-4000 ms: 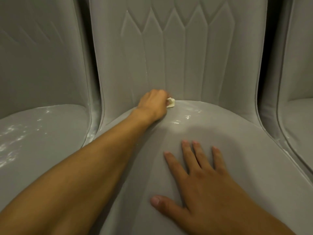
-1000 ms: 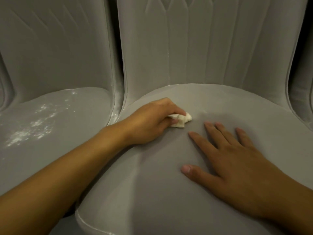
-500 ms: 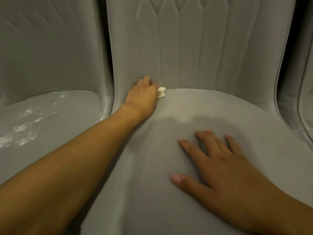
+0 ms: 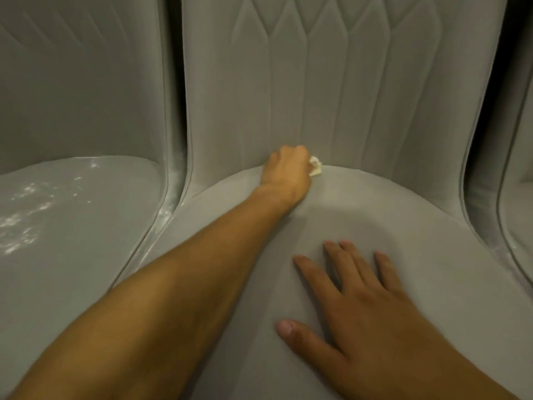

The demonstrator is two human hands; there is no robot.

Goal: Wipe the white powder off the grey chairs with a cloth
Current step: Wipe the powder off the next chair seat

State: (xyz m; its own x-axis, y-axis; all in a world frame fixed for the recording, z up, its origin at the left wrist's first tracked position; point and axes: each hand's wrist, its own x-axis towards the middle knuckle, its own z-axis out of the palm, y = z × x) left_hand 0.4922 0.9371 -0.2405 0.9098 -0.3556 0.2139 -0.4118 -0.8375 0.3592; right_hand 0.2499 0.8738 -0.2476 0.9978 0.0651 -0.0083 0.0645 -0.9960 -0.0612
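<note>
Cloth: small, cream, bunched in the left hand, at the middle chair seat-back crease.
Powder: white patches on the left chair seat, streaks along its right edge.
Chairs: grey, side by side.

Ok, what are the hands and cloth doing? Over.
Left hand grips cloth at crease of middle chair. Right hand flat on its seat. White powder on left chair; nothing blocking.

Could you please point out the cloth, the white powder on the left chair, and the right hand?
cloth (image 4: 316, 167): head view, the crumpled end that shows.
white powder (image 4: 20, 222): head view, its densest patch.
right hand (image 4: 372, 321): head view, the back of the hand.
</note>
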